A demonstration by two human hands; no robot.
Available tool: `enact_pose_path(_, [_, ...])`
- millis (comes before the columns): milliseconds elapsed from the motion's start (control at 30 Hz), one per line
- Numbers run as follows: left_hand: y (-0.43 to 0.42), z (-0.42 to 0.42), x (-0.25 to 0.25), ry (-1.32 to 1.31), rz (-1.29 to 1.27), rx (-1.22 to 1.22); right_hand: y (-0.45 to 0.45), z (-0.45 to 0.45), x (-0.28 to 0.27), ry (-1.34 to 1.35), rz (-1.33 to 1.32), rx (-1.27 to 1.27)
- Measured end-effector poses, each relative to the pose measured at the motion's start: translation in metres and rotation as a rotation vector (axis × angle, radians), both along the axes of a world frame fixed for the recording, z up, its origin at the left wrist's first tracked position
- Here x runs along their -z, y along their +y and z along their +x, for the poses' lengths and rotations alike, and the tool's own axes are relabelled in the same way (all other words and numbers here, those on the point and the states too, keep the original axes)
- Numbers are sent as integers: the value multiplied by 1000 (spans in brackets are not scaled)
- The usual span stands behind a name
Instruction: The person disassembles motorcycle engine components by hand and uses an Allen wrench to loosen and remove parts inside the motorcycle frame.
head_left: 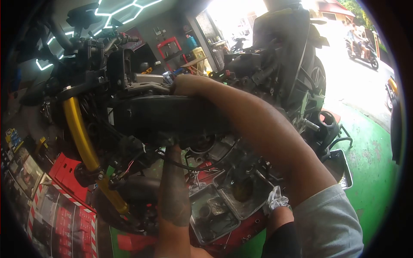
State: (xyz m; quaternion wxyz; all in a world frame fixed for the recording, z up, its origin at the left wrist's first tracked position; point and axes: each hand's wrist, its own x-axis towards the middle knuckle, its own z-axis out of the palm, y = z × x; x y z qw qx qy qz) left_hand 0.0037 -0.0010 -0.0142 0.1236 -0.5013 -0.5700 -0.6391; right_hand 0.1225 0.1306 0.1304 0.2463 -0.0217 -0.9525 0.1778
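Observation:
A partly stripped motorcycle stands before me, with a gold fork leg [81, 133] on its left side. My right hand [188, 85] reaches over the wide black frame section [167, 114] and rests at its upper edge. Its fingers curl down there, and what they hold is hidden. From below, my left forearm goes up beneath the same section. My left hand [173, 147] is mostly hidden in the shadow under it, so its fingers do not show. A black cable [183, 167] curves past my left wrist.
Metal trays [211, 230] with parts and dark liquid lie below on a red surface. Crumpled white cloth or paper [276, 200] is by my knee. A red toolbox [64, 176] stands at left. Another partly dismantled motorcycle [279, 56] is behind. A motorcycle with riders [361, 47] is outside.

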Motion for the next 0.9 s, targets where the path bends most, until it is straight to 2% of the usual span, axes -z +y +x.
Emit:
enact_pose_path(133, [-3,-4,1,-5,0,-8,4,7,4,25,-67,-107])
enact_pose_path(333, [-1,-5,-3,-2,9,-11,-15,38,-14,-68,-190,-52])
enact_pose_path(533, [0,-9,-1,-5,8,-16,-7,22,1,104,-221,-127])
enact_pose_path(633, [-1,-7,-1,-8,11,-20,-1,15,5,150,-134,-143])
enact_pose_path(733, [-1,-8,0,-9,14,-27,-5,23,0,20,-92,-116])
enact_pose_path(900, [3,-7,1,-11,13,-32,4,18,-1,-36,-27,-103])
